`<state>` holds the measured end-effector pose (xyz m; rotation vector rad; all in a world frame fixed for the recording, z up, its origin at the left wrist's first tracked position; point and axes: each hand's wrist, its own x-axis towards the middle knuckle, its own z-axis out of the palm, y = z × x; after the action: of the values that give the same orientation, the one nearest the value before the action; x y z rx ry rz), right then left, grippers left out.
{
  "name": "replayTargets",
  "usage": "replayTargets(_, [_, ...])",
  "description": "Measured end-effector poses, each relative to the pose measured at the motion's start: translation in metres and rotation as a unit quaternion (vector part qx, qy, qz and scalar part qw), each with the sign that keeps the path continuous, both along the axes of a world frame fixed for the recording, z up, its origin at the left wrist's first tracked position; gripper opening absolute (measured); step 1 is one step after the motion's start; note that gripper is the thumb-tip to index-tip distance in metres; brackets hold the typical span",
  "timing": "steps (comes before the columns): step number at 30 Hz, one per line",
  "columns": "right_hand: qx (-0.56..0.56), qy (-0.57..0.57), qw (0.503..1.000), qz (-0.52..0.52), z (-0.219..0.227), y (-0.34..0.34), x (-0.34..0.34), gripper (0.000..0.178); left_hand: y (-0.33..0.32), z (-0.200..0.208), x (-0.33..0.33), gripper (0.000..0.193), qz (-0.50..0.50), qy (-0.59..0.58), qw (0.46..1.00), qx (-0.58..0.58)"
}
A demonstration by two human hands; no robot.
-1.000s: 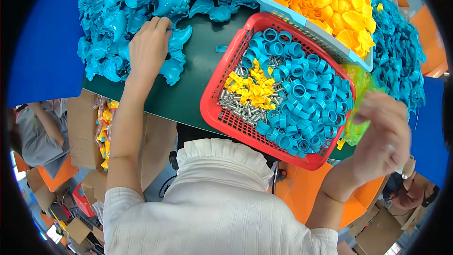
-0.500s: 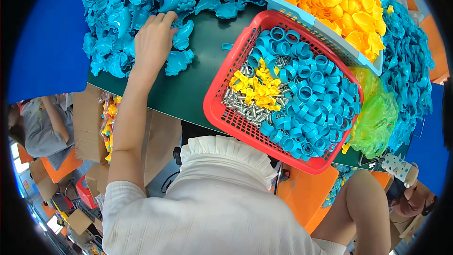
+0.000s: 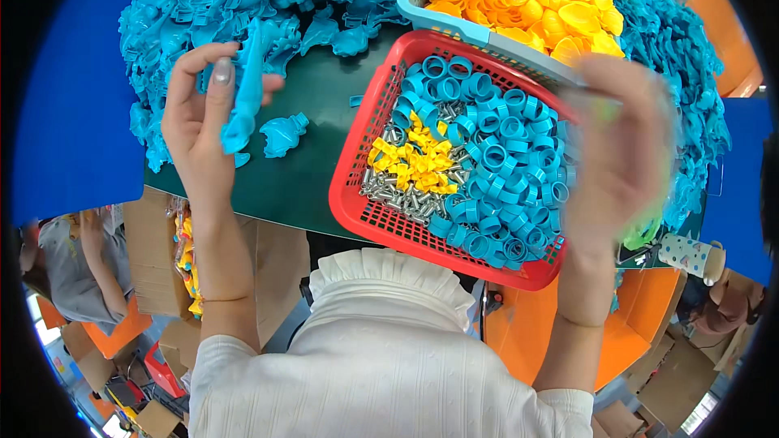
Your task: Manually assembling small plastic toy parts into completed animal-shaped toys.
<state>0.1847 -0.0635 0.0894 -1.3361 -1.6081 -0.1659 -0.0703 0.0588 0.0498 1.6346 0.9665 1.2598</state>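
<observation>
Now, one blue shell part [image 3: 250, 85] is left of the red basket [image 3: 347, 178], lifted from the blue pile [image 3: 178, 40]; the left hand [image 3: 199, 126] pinches it between thumb and fingers. The right hand [image 3: 621, 146] has come near the basket's right edge, too blurred to tell its grip.

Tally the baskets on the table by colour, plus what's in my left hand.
Red basket: 1
Blue basket: 1
Blue part in left hand: 1
Total: 3
</observation>
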Motion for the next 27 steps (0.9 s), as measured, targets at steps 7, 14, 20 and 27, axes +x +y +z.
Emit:
replayTargets(7, [-0.178, -0.234, 0.949, 0.109, -0.07, 0.024, -0.013, 0.025, -0.024, 0.004, 0.046, 0.03, -0.221, -0.308, 0.891, -0.249])
replayTargets(14, [-0.161, 0.157, 0.957, 0.181, -0.04, 0.003, -0.018, 0.03, -0.037, -0.016, 0.076, 0.02, -0.232, -0.142, 0.954, -0.129])
replayTargets(20, [-0.1, 0.036, 0.987, 0.117, -0.046, 0.001, -0.001, 0.016, -0.049, -0.022, 0.094, 0.072, -0.289, -0.296, 0.869, -0.272])
replayTargets(27, [-0.107, -0.022, 0.99, 0.088, -0.041, -0.003, -0.007, 0.018, -0.051, -0.023, 0.097, 0.075, -0.268, -0.114, 0.955, -0.054])
